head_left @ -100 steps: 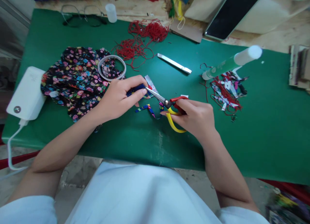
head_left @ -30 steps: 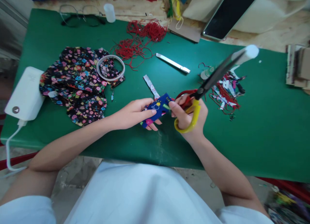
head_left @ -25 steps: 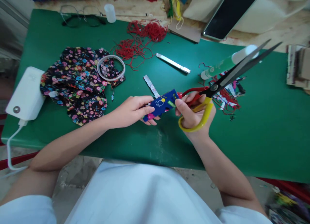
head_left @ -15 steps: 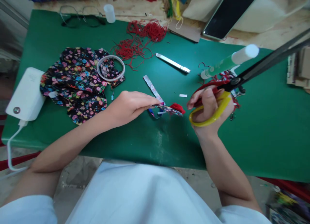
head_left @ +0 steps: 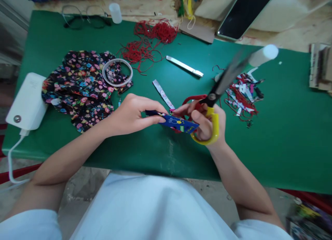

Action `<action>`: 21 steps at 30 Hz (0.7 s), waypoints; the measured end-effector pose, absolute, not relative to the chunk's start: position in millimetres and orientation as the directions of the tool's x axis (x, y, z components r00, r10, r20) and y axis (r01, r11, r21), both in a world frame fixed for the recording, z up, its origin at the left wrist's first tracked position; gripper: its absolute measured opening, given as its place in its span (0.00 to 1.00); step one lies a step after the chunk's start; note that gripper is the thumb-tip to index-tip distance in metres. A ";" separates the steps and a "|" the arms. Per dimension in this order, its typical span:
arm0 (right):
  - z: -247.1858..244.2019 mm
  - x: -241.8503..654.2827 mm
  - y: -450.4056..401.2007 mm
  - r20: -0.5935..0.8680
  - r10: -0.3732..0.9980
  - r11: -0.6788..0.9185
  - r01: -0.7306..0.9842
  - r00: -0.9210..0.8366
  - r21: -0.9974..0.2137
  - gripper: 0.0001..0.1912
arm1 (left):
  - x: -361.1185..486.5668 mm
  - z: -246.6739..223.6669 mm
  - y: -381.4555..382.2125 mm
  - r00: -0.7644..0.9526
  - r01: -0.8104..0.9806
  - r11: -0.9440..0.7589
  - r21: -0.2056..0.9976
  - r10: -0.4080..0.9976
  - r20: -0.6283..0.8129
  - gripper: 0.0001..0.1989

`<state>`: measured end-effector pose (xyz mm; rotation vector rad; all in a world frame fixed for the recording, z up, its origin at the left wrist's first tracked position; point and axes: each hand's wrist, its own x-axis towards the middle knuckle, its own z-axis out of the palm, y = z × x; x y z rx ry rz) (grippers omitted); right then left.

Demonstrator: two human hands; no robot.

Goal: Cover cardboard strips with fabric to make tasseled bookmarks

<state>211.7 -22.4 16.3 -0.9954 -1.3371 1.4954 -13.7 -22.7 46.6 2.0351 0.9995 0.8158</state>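
Note:
My left hand [head_left: 137,114] pinches a small blue patterned piece of fabric [head_left: 178,124] between thumb and fingers, its printed face turned up. My right hand [head_left: 211,124] is closed around scissors [head_left: 214,94] with one yellow and one red handle loop; the blades point up and away to the right, blurred by motion. The right fingertips meet the fabric's right end. Behind the hands a narrow printed strip [head_left: 163,94] lies on the table. A heap of red thread and white scraps [head_left: 242,98] sits right of the scissors.
On the green table [head_left: 280,139] are floral fabric [head_left: 77,84] with a tape roll [head_left: 104,73] on it, red cord [head_left: 163,31], a silver cutter [head_left: 184,66], a white-capped glue bottle [head_left: 268,53] and a white power bank [head_left: 27,101]. Glasses [head_left: 85,18] and a phone [head_left: 245,15] are at the back.
My right hand has moved left with the scissors to meet the fabric. The fabric piece has been turned, so its blue face now shows instead of the red tuft.

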 end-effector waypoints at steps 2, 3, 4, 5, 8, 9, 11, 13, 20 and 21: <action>14.1 214.6 -23.7 0.039 0.962 -0.003 -0.150 -0.271 -0.989 0.18 | -14.0 48.6 -22.9 0.469 0.397 -0.394 0.829 0.863 0.186 0.05; 13.4 215.8 -24.3 0.057 0.963 0.015 -0.158 -0.264 -0.987 0.18 | -14.2 49.1 -23.1 0.459 0.398 -0.372 0.839 0.872 0.170 0.05; 13.2 216.4 -24.7 0.065 0.965 0.029 -0.146 -0.254 -0.989 0.17 | -14.5 49.3 -23.2 0.451 0.396 -0.351 0.849 0.879 0.153 0.06; 13.4 216.4 -25.1 0.071 0.968 0.043 -0.122 -0.239 -0.992 0.18 | -14.8 49.3 -23.4 0.446 0.392 -0.332 0.858 0.884 0.138 0.06; 15.9 213.3 -25.9 0.085 0.980 0.083 -0.017 -0.178 -0.996 0.19 | -14.9 49.3 -24.0 0.429 0.384 -0.281 0.880 0.898 0.099 0.07; 17.1 211.6 -26.1 0.105 0.982 0.109 0.017 -0.154 -0.994 0.20 | -14.5 49.2 -24.3 0.421 0.379 -0.265 0.887 0.902 0.090 0.07; 19.3 208.4 -26.7 0.159 0.982 0.168 0.080 -0.100 -0.983 0.21 | -13.2 48.8 -25.0 0.401 0.363 -0.227 0.904 0.913 0.069 0.07; 20.7 206.0 -27.6 0.207 0.976 0.213 0.118 -0.064 -0.970 0.20 | -11.3 47.9 -25.8 0.371 0.340 -0.171 0.925 0.928 0.035 0.08; 12.9 207.6 -30.3 0.149 0.985 0.152 0.023 -0.086 -0.988 0.19 | -9.8 46.9 -26.2 0.328 0.269 -0.108 0.957 0.945 0.015 0.09; 11.5 208.4 -30.5 0.131 0.985 0.131 -0.006 -0.114 -0.991 0.19 | -10.5 47.6 -25.8 0.336 0.274 -0.145 0.951 0.941 0.046 0.09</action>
